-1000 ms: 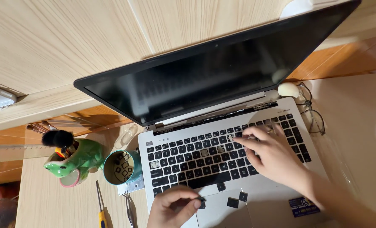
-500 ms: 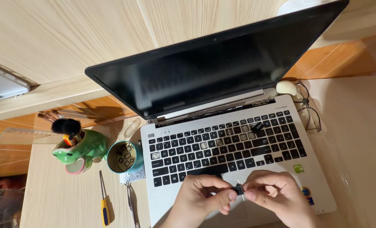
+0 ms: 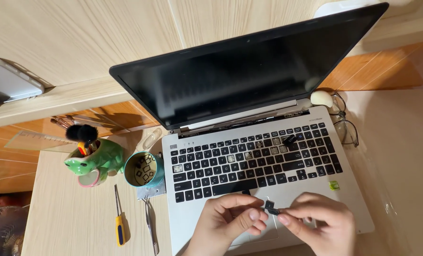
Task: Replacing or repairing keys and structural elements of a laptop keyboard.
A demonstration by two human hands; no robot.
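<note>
An open silver laptop (image 3: 353, 199) with a dark screen and black keys lies on the pale wooden desk. Several keys are off, showing bare sockets in the upper rows. One loose black keycap (image 3: 289, 139) rests tilted on the keyboard at the upper right. Over the touchpad, my left hand (image 3: 230, 222) and my right hand (image 3: 318, 224) meet, both pinching a small black keycap (image 3: 269, 206) between their fingertips.
Left of the laptop stand a teal cup (image 3: 144, 169) with removed keycaps inside and a green frog-shaped pen holder (image 3: 95, 161). A yellow-handled screwdriver (image 3: 120, 223) and metal tweezers (image 3: 150, 223) lie in front of them. Eyeglasses (image 3: 346, 125) rest at the laptop's right corner.
My right hand left the upper right keys and came down to the touchpad. Both hands have met there and now hold a black keycap together.
</note>
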